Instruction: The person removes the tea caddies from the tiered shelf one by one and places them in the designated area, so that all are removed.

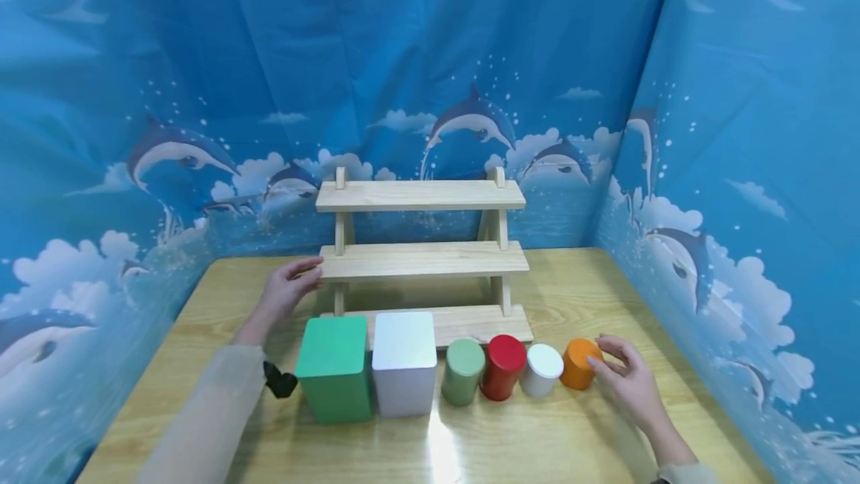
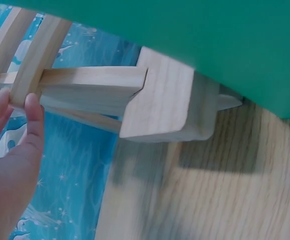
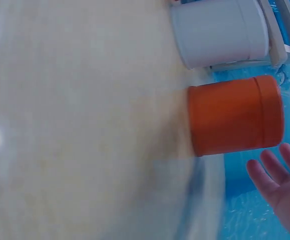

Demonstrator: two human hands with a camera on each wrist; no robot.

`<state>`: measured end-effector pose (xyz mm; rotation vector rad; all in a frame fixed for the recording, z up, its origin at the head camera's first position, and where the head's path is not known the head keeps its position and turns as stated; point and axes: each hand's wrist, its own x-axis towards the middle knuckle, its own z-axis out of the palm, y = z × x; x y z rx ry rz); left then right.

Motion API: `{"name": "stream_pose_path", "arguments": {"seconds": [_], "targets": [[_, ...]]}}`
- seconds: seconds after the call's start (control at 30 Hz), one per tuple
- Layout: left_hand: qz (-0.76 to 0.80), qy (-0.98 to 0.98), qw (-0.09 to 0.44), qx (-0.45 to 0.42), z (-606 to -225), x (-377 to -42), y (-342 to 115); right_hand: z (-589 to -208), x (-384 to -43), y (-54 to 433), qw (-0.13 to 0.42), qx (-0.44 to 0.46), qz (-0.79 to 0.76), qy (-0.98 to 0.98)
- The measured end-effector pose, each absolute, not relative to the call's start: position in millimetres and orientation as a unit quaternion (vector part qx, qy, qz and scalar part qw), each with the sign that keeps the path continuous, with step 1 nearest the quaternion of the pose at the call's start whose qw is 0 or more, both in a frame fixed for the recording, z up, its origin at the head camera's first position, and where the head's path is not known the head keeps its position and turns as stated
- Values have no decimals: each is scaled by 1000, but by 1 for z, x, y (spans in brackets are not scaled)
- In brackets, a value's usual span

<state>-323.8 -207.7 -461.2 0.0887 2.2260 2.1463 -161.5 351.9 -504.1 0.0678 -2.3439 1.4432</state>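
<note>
A three-tier wooden display shelf (image 1: 422, 260) stands toward the back of the table. My left hand (image 1: 285, 291) pinches the left end of its middle board (image 2: 39, 60) between thumb and fingers. At the right end of a row of containers sits an orange lidded canister (image 1: 576, 366). My right hand (image 1: 628, 382) is beside it, fingers spread loosely around its right side. In the right wrist view, the fingertips (image 3: 257, 172) are close to the lid end of the canister, with a white canister (image 3: 220, 32) beyond it.
Left of the orange canister stand the white one, a red canister (image 1: 503, 368) and a pale green canister (image 1: 463, 372). Farther left are a white box (image 1: 404, 364) and a green box (image 1: 334, 372), in front of the shelf. Dolphin-printed blue curtains (image 1: 416, 58) border the table.
</note>
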Motion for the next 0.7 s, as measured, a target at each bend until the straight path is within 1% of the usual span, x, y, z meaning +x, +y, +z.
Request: {"name": "stream_pose_path", "arguments": {"seconds": [0.17,0.43,0.6,0.7], "targets": [[707,706,20,23,-452,-322,-219,-487,-173,350,192,36,507,-840],[652,758,17,28,-435,-309,-239,-464,-191,344,146,32,472,-869],[587,808,-10,43,-423,-301,-244,-448,-201,337,121,41,463,-877],[546,836,-24,53,-412,-295,-240,-440,-208,331,128,57,455,-879]]}}
